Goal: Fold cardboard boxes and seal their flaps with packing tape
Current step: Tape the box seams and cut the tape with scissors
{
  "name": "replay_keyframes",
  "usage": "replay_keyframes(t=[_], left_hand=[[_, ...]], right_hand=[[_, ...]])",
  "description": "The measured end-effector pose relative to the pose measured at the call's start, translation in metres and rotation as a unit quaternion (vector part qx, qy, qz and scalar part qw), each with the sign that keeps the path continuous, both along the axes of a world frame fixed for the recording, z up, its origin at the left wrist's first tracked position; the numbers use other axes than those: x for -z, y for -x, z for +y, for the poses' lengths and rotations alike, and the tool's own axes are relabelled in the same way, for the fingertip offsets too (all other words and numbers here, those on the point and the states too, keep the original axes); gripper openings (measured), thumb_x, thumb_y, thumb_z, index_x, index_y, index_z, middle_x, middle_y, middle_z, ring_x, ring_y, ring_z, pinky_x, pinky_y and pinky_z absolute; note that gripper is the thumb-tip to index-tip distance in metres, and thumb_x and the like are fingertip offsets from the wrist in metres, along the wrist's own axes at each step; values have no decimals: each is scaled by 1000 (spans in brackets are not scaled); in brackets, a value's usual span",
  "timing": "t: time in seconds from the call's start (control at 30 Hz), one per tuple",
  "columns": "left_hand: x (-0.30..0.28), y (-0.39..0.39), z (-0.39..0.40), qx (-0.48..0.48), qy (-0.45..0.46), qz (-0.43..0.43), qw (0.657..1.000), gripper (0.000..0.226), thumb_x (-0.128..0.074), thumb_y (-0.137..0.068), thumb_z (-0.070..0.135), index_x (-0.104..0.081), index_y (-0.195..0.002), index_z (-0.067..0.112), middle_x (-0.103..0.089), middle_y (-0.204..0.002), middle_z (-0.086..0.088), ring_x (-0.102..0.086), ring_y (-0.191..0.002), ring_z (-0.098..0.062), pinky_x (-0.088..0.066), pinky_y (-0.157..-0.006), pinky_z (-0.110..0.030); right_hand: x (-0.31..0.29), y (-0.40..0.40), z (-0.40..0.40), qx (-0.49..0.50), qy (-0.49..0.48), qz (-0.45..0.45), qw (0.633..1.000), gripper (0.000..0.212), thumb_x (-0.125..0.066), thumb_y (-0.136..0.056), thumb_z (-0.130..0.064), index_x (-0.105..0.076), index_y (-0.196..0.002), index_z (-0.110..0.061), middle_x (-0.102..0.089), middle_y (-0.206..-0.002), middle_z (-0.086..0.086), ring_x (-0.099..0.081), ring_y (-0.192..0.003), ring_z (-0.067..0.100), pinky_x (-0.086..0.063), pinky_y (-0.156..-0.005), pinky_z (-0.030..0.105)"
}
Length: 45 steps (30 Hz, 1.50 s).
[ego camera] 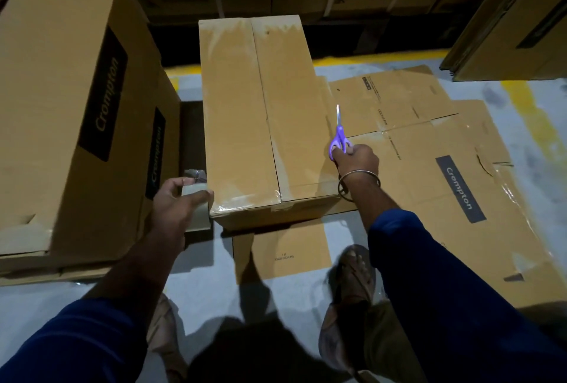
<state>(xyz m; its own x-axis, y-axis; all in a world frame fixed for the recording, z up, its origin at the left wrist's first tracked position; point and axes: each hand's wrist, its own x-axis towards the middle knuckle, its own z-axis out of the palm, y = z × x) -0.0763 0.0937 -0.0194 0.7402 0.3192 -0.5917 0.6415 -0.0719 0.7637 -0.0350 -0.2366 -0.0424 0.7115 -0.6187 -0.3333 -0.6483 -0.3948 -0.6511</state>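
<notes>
Head view: box point(264, 116) stands on the floor point(199, 266), top flaps closed, clear tape along the centre seam and over the near edge. Left hand point(175, 198) grips the tape roll point(196, 195) at the box's near-left corner; right hand point(357, 157) holds purple scissors point(339, 134) by the right side. Probably tape still uncut, hard to see. Flat boxes point(429, 149) on the right still unfolded

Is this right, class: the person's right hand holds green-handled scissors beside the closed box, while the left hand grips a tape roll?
Not quite. The head view shows the scissors in the right hand have purple handles, not green. The rest stands: closed box, left hand on tape roll.
</notes>
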Motion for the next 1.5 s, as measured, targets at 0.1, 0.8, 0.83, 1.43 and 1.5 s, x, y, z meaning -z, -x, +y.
replay_keyframes(t=[0.1,0.8,0.83,1.43,1.5], left_hand=[[-1,-1,0,1,1,-7,1000,47,-91,-74,15,-65,-112,27,-69,-112,-10,-70,-95,-35,-62,-69,-50],[-70,91,-198,-211,164,-113,957,49,-95,-71,22,-62,-108,23,-70,-102,7,-65,-82,-3,-53,-64,-16],[-72,88,-198,-216,162,-115,956,49,-95,-72,21,-62,-107,25,-70,-101,8,-65,-84,-3,-53,-65,-16],[-96,100,-212,-208,148,-136,957,48,-93,-74,12,-62,-104,33,-75,-102,-1,-73,-83,-8,-61,-70,-26],[-105,106,-228,-183,156,-140,961,48,-95,-71,13,-62,-98,33,-72,-95,-3,-68,-74,-9,-59,-66,-29]], right_hand=[[6,-1,10,15,-46,-14,999,32,-61,-100,-42,-54,-89,-13,-58,-90,7,-51,-86,28,-33,-71,28],[-90,-75,-105,-220,185,-50,957,35,-54,-93,-54,-58,-117,-29,-68,-113,14,-61,-103,41,-41,-73,39],[-89,-77,-100,-218,182,-51,957,35,-54,-94,-53,-58,-120,-30,-68,-114,14,-61,-103,40,-40,-73,39],[-129,-91,-74,-164,132,-107,972,48,-41,-96,-60,-52,-122,-20,-64,-111,10,-61,-106,37,-45,-98,52],[-150,-91,-87,-177,130,-134,966,50,-38,-88,-69,-50,-113,-27,-66,-104,6,-63,-97,35,-51,-90,52]])
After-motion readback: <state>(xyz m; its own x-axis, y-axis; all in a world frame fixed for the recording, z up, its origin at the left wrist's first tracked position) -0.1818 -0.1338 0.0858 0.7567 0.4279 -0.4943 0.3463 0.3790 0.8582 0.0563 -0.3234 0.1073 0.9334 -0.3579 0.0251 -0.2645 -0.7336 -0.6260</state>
